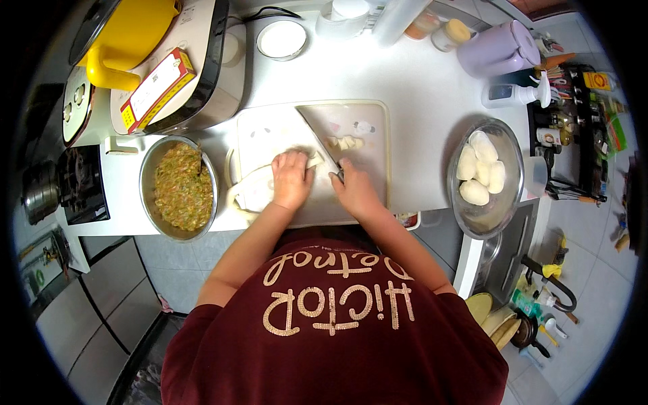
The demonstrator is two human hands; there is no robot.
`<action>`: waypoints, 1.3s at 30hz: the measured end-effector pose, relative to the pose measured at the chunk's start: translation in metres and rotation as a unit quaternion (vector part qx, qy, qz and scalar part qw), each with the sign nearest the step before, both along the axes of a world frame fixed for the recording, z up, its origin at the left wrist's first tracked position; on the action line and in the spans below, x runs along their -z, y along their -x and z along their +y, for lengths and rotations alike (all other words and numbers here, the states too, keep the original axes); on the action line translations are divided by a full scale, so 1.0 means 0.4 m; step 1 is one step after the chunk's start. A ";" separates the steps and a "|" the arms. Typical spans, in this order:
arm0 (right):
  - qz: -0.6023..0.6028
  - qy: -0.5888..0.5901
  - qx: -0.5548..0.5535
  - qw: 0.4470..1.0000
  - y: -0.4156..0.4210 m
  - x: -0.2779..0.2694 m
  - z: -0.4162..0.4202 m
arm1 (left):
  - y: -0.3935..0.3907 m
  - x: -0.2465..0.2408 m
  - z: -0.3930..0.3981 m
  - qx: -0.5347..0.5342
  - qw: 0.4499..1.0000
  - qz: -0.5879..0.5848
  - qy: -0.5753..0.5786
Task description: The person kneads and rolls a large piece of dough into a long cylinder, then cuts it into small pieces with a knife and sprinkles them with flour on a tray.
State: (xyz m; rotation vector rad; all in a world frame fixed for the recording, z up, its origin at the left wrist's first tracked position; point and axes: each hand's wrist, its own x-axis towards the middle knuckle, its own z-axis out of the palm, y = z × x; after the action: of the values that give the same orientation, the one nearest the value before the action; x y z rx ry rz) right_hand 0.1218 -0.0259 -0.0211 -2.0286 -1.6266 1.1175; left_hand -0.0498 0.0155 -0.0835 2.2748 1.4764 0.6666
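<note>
A long rope of dough [253, 175] loops over the left edge of a pale cutting board [309, 215]. Its end lies under my left hand [292, 177], whose fingers press on it and hold it down. My right hand [354, 188] grips the handle of a kitchen knife [315, 132], its blade slanting up and to the left, just right of the dough's end. Several small cut pieces of dough [347, 143] lie on the board to the right of the blade.
On the left stands a metal bowl of chopped filling [182, 187]; on the right, a metal bowl [460, 215] with several dough lumps [483, 147]. A small white bowl [281, 39], a lilac pitcher [493, 50], a spray bottle [509, 95] and a countertop appliance [202, 101] stand farther back.
</note>
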 end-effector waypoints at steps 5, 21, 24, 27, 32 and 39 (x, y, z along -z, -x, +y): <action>0.003 -0.022 -0.037 0.999 -0.011 -0.038 -0.023 | 0.021 0.017 0.009 -0.028 1.000 0.005 0.007; -0.010 -0.008 -0.023 1.000 0.036 -0.005 0.038 | 0.031 -0.026 -0.006 -0.013 1.000 0.015 -0.020; -0.009 -0.012 0.001 1.000 -0.004 -0.009 0.024 | 0.051 -0.005 -0.012 -0.018 1.000 -0.005 -0.015; -0.018 -0.072 -0.058 0.996 -0.016 -0.035 -0.020 | 0.038 0.018 -0.005 -0.017 1.000 0.000 0.004; -0.009 0.018 -0.074 0.997 -0.017 -0.036 -0.048 | 0.013 0.015 0.000 -0.014 1.000 -0.019 -0.010; -0.043 0.051 -0.116 0.991 -0.019 -0.055 -0.032 | 0.016 0.010 -0.001 -0.012 1.000 -0.012 -0.008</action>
State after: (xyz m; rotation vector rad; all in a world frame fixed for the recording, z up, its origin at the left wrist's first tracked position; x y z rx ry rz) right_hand 0.1293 -0.0388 0.0010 -2.0148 -1.9255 1.2276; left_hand -0.0564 0.0149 -0.0874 2.2570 1.4950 0.7132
